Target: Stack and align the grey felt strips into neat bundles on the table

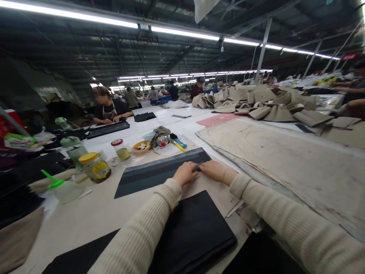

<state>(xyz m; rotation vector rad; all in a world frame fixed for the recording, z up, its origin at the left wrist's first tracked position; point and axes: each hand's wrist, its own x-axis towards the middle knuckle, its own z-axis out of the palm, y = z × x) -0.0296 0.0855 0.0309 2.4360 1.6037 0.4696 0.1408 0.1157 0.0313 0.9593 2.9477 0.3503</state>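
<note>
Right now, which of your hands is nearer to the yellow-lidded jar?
Left. The left hand is at the near edge of the dark sheet, right of the yellow-lidded jar; the right hand is farther right, beyond the left.

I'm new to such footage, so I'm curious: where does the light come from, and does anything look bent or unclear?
Head view: overhead tube lights glare white against the dark roof; head view: the near sleeves look stretched, as through a wide lens; head view: distant workers look soft.

Head view forward, perhaps slightly down
</note>
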